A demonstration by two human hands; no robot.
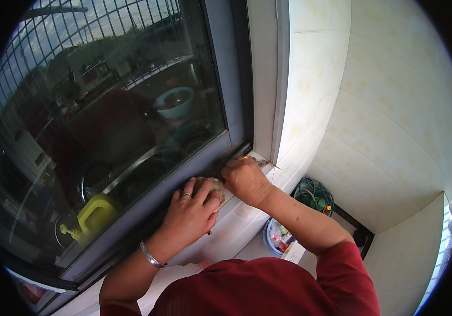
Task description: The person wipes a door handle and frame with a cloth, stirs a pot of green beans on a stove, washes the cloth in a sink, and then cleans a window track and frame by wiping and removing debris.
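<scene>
My left hand (192, 211), with a ring and a silver bracelet, rests over a brownish, dirty cloth or sponge (219, 191) on the window sill, its fingers pressing on it. Close by on the right, my right hand (245, 175) is curled into a fist at the corner of the dark window track (245, 148); whether its fingers hold something is hidden. A thin, dirty scrap (263, 162) shows just beyond that fist, on the sill by the frame. The sliding window's grey frame (170, 173) runs along the track beside both hands.
Behind the glass are a yellow-green plastic jug (99, 215) and a light blue basin (174, 103). Below on the right stand a container with coiled hose (313, 193) and a blue basket (267, 241) of packages, with a white box (294, 252) beside it. Tiled wall (384, 118) rises at right.
</scene>
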